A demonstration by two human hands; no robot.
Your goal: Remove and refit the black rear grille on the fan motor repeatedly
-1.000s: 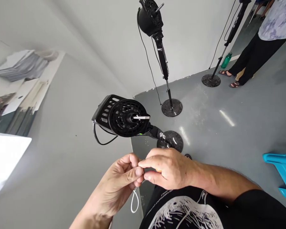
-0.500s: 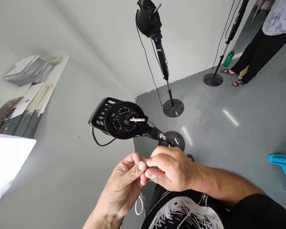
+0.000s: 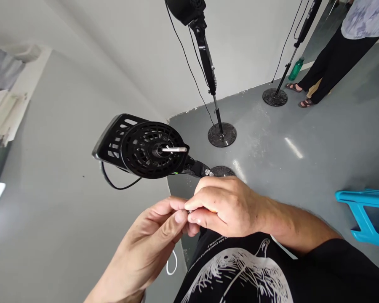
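Observation:
My left hand point(image 3: 159, 235) and my right hand point(image 3: 229, 206) meet in front of my chest, fingertips together. Both are closed in a pinch around a tiny shiny piece point(image 3: 190, 211), mostly covered by the fingers and too small to name. Just beyond the hands stands a black fan motor head point(image 3: 145, 147) without blades or grille. Its bare metal shaft point(image 3: 176, 150) points to the right, and neither hand touches it.
Behind it rises another fan stand point(image 3: 208, 63) on a round base point(image 3: 222, 134); a third stand point(image 3: 286, 75) is farther right. A person in black trousers point(image 3: 337, 63) stands near a green bottle point(image 3: 296, 69). A blue plastic stool point(image 3: 363, 214) is at right, shelf items point(image 3: 3, 97) at left.
The view has shifted, so the fan head and the shelf items sit farther left and higher. My hands stay pinched together, and a bit of the shiny piece now shows between the fingertips.

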